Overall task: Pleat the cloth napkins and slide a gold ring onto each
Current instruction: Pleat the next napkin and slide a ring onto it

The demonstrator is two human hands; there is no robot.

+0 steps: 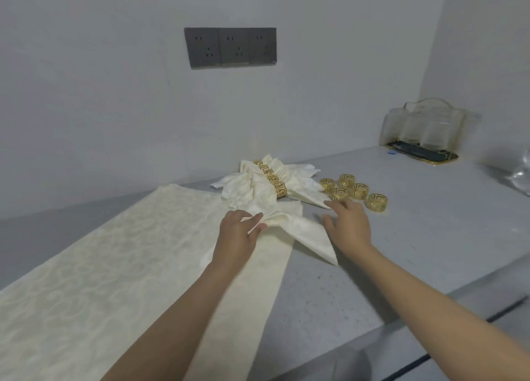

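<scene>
Our left hand [239, 228] pinching pleated napkin [298, 231] at its middle, on flat cloth [114, 266]. Right hand [345, 223] open, fingers spread, empty, beside 5 loose rings [354, 192]. Ringed napkins [269, 183] just behind.

A home kitchen or dining nook: a speckled grey stone counter [401, 237] meets plain white walls [86, 94], with a dark triple socket panel [231, 47] and a gold-rimmed rack of frosted glasses [424, 131].
</scene>
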